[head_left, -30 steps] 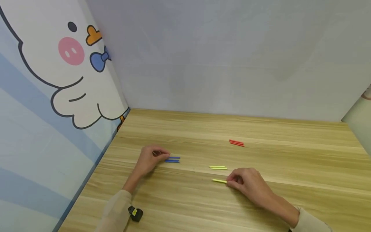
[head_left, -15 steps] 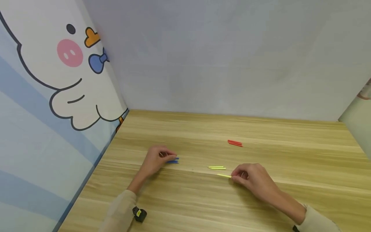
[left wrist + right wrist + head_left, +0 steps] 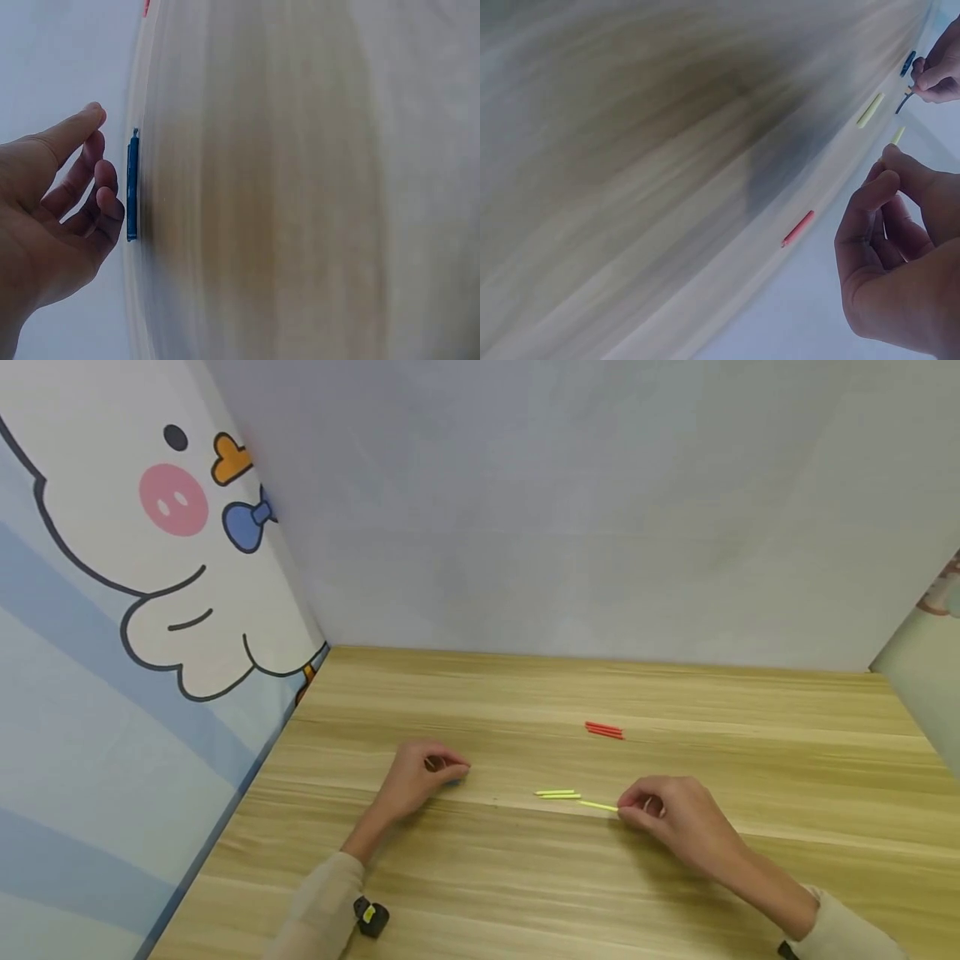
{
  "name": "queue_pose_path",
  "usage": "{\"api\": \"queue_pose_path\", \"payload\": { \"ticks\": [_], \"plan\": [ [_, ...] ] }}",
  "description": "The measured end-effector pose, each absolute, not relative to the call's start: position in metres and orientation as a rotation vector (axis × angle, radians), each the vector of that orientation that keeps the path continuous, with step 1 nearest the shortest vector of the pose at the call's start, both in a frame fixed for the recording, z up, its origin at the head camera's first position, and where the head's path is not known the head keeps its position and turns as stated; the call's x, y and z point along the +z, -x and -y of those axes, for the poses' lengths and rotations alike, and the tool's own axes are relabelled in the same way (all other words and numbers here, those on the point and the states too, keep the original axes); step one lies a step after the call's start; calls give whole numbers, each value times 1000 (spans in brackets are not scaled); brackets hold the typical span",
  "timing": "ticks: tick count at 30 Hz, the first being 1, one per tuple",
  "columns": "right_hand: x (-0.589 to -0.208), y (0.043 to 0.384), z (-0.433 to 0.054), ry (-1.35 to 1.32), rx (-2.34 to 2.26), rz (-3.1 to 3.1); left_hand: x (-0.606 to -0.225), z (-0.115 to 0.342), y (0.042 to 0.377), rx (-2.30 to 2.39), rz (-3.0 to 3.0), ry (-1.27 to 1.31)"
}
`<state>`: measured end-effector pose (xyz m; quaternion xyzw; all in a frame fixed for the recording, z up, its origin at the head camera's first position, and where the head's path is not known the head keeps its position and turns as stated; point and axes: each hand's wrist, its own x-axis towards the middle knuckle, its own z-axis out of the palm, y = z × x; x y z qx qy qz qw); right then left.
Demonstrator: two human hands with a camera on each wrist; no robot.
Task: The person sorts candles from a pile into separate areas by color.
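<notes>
In the head view my right hand (image 3: 682, 818) pinches one end of a thin yellow stick (image 3: 597, 806) between thumb and index finger. Its free end points left, close to more yellow sticks (image 3: 557, 795) lying side by side on the wooden table. My left hand (image 3: 420, 778) hovers over the blue sticks (image 3: 454, 782) and hides most of them. The left wrist view shows these blue sticks (image 3: 133, 187) on the table just beyond the fingers, which are loosely curled with nothing visible between them.
Red sticks (image 3: 604, 730) lie together farther back on the wooden table (image 3: 480, 877). A grey wall (image 3: 585, 527) rises behind the table, and a cartoon-printed panel (image 3: 90, 710) stands along its left side. A small black object (image 3: 371, 917) sits at the left sleeve.
My right hand has carried the yellow stick to the right and toward the back, near the other yellow sticks. My left hand has shifted right over the blue sticks, covering more of them.
</notes>
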<state>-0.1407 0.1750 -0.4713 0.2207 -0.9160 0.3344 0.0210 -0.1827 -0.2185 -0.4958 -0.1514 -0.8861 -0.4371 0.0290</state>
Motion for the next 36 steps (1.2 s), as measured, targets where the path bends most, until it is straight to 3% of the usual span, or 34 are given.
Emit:
{"api": "queue_pose_path", "payload": {
  "ticks": [36],
  "plan": [
    [-493, 147, -270, -593, 847, 2744, -497, 161, 184, -1200, 2844, 682]
  ]
}}
